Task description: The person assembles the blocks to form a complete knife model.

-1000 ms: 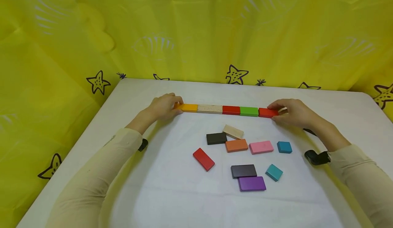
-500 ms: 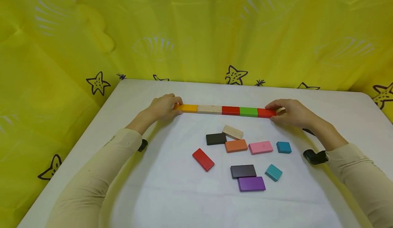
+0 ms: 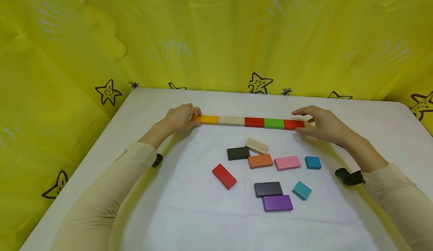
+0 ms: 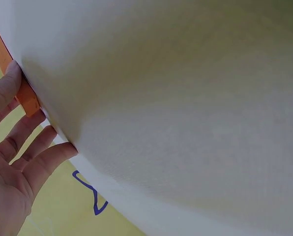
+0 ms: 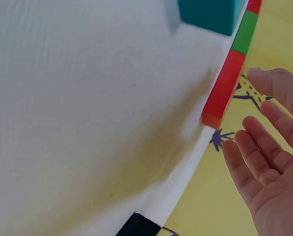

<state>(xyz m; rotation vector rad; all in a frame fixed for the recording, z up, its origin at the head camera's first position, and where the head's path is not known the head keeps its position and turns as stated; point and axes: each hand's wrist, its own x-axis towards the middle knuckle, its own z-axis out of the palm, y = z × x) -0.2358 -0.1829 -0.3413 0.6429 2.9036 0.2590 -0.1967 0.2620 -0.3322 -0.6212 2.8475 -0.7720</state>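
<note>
A straight row of flat blocks lies across the table. In the head view it runs from a yellow-orange block (image 3: 209,120) through a natural wood block (image 3: 230,121), a red block (image 3: 254,122) and a green block (image 3: 274,123) to another red block (image 3: 293,124). My left hand (image 3: 180,119) pinches the yellow-orange block's outer end, its thumb along the near side in the left wrist view. Fingers spread, my right hand (image 3: 324,125) hovers by the end red block. The right wrist view shows its fingers apart from that block.
Loose blocks lie nearer me: black (image 3: 238,153), wood (image 3: 256,145), orange (image 3: 260,161), pink (image 3: 287,162), blue (image 3: 312,162), red (image 3: 224,176), dark grey (image 3: 268,189), teal (image 3: 302,190) and purple (image 3: 277,203). A yellow patterned cloth (image 3: 216,37) hangs behind the table.
My right hand gripped the end red block and slid it left against the green one, then let go, its fingers spreading. The left hand stays in place on the yellow-orange block.
</note>
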